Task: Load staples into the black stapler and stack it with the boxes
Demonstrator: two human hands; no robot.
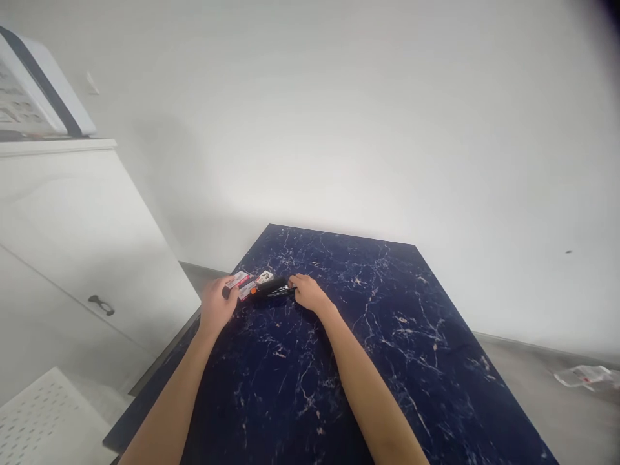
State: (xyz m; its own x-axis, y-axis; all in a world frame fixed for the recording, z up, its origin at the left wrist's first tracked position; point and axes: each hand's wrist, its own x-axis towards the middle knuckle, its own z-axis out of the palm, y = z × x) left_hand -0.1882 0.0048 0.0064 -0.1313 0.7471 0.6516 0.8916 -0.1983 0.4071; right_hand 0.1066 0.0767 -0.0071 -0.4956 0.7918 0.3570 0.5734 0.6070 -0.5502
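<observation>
A black stapler [272, 287] with an orange patch at its left end lies on the dark blue marbled table [368, 336]. My right hand [307, 292] is closed on the stapler's right end, fingers bent around it. Red-and-white small boxes [239, 279] sit just left of the stapler, close together. Around their left ends my left hand [217, 305] is closed, thumb on the near side and fingers on the far side. Behind the stapler is another small pale box [264, 277] with a dark picture on it.
To the left stands a white cabinet [87, 239] with a dark handle [101, 305], bearing a white appliance [43, 84]. A perforated white panel [43, 413] is at lower left. The table's far edge lies near the wall. Clear plastic packaging [584, 376] rests on the floor at right.
</observation>
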